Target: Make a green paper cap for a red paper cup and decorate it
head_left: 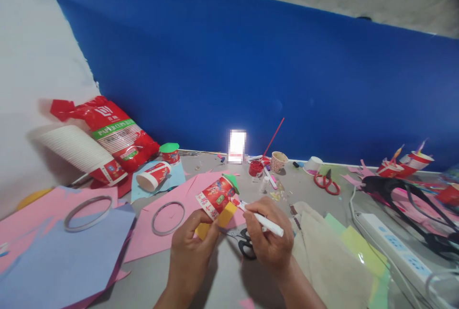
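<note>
Cup (216, 196) between both hands, tilted.

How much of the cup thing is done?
Done: the cup already wears a green cap and yellow paper pieces. In hand: the left hand holds it while the right hand puts a white pen to it. Left: perhaps the bare cup lying on blue paper behind.

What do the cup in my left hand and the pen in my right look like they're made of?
The cup looks like coated paper: red printed pattern, slight sheen. The pen is probably smooth white plastic: even colour, straight rigid barrel.
</note>
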Demonstrator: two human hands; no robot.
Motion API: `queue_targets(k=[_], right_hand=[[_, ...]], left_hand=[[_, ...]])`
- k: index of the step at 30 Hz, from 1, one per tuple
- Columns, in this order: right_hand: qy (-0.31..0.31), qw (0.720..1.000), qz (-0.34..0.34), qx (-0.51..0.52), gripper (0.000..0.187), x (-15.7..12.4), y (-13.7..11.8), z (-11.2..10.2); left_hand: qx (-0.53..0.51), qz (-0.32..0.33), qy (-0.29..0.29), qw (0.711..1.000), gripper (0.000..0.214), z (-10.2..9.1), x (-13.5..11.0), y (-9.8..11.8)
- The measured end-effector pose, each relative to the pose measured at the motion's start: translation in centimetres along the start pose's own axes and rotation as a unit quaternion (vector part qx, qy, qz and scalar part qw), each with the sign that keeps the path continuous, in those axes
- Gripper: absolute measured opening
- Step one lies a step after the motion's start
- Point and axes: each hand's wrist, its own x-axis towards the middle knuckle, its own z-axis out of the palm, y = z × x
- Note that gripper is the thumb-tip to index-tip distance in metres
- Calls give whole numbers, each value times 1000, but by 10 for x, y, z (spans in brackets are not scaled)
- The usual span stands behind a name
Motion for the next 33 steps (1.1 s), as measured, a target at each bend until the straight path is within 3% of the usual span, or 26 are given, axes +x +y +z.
queue_targets(k=[10,17,20,23,25,27,33], right_hand=[[-6,1000,6,-2,17,3,-3,-3],[62,997,35,17,20,-13,4,-6],[83,995,59,-6,19,-16,7,-4],[95,992,83,-31,18,-14,9,0],[89,989,112,-39,18,-13,11,3],[72,987,138,-34,17,-13,12,6],[-10,989,148,-2,23,-16,12,17]], left_hand=[[-67,-56,-4,996,24,-1,6,-2],[-222,-181,-39,957,30,-1,4,-7],[-333,-217,-59,916,29,-1,7,-4],[-466,-270,-75,839,20,0,12,-1],[-522,-330,-48,785,10,0,15,0],[-547,-383,-10,744,14,-1,17,2],[-577,-430,-20,694,27,-5,19,10]])
